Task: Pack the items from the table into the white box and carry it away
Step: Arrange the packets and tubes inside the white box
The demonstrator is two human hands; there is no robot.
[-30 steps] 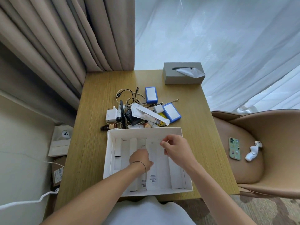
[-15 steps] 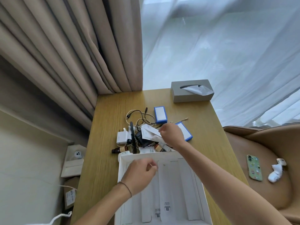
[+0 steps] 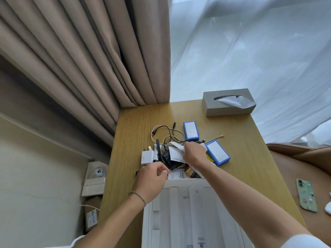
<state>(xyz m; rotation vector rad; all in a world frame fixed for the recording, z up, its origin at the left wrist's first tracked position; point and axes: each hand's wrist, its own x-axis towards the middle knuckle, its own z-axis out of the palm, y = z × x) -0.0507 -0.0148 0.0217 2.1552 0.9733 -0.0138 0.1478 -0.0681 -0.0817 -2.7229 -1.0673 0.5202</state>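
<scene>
Bare table (image 3: 136, 126) lies open left of the pile (image 3: 172, 156); tissue box (image 3: 228, 102) apparently well behind.

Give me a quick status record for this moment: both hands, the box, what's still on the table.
right hand: on the pile, fingers around a white paper slip
left hand: curled at the box's far left corner, over the pile's near edge; grasp cannot be told
white box: open, near table edge; only flat white dividers show inside
still on table: two blue-edged boxes, white charger, tangled cables, black adapter
tissue box: far right corner, apart from pile
packing: not yet started
</scene>
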